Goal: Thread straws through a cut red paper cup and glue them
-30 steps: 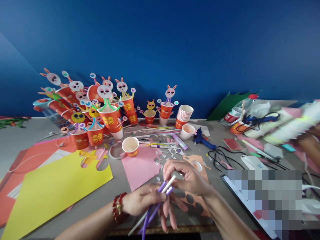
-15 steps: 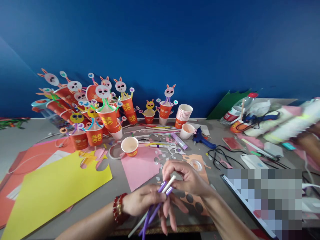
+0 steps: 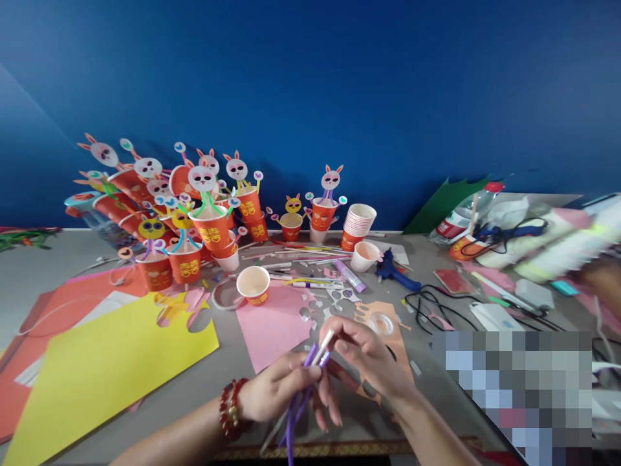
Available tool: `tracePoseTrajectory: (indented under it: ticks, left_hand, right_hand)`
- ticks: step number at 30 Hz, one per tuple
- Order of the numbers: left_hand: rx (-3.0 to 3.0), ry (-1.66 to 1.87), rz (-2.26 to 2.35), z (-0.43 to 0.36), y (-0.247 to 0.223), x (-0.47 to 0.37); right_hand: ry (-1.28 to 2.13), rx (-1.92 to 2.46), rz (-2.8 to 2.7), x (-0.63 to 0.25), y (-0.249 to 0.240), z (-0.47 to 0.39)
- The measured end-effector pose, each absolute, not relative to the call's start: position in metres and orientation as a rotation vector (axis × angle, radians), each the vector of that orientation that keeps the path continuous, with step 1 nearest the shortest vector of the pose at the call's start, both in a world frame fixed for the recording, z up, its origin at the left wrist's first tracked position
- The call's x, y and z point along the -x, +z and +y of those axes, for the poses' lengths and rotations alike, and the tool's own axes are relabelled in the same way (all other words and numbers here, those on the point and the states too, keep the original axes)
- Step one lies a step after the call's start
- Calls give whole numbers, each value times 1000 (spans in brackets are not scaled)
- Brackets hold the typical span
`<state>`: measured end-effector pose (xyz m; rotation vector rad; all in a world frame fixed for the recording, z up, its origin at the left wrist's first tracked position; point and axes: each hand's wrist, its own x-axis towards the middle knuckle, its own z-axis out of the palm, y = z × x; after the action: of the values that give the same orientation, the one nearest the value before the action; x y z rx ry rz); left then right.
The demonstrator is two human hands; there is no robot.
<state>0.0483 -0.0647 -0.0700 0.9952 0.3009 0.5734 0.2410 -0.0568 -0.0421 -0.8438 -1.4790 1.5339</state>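
Note:
Near the table's front edge, my left hand (image 3: 276, 388), with a red bead bracelet (image 3: 233, 408) at its wrist, pinches a bundle of purple and white sticks (image 3: 291, 424). Their upper ends poke out above its thumb, and the purple lengths hang below the palm. On the right side of the bundle is my right hand (image 3: 366, 359), its thumb and forefinger beside the white tip and its other fingers curled beneath. Whether those fingertips grip the tip is unclear. A white-rimmed paper cup (image 3: 253, 285) stands beyond my hands.
Red cups with paper rabbit faces (image 3: 211, 230) crowd the left back. Yellow card (image 3: 126, 362) lies left, pink card (image 3: 272, 323) in the middle. A blue glue gun (image 3: 398, 275), black cables (image 3: 422, 301) and a bottle (image 3: 463, 210) are to the right. Another person's arm shows at the right edge.
My right hand has shifted slightly right, its thumb and forefinger now higher by the white tip. The bundle stands a little steeper in my left hand. The whole view has shifted slightly.

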Motion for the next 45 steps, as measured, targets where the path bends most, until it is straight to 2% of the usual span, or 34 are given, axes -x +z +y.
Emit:
tracePoseTrajectory:
  ticks: [3, 9, 17, 23, 28, 37, 45]
  left_hand:
    - [-1059, 614, 373, -65, -66, -48]
    - [-1067, 598, 443, -68, -62, -51]
    - [-1057, 624, 480, -69, -64, -52]
    - [-1096, 660, 475, -69, -62, -51]
    - [-1124, 643, 512, -70, -61, -50]
    - [-1124, 643, 509, -68, -62, -50]
    - [-1066, 612, 476, -69, -62, -50]
  right_hand:
    - [1568, 822, -1498, -236, -38, -68]
    - [1251, 983, -1569, -229, -31, -73]
    - [1107, 1014, -1669, -228, -28, -69]
    - [1404, 996, -1555, -224, -30, -71]
    - [1180, 1039, -1588, -218, -31, -68]
    - [1174, 1006, -1611, -218, -33, -65]
    - [1715, 846, -1333, -218, -40, -63]
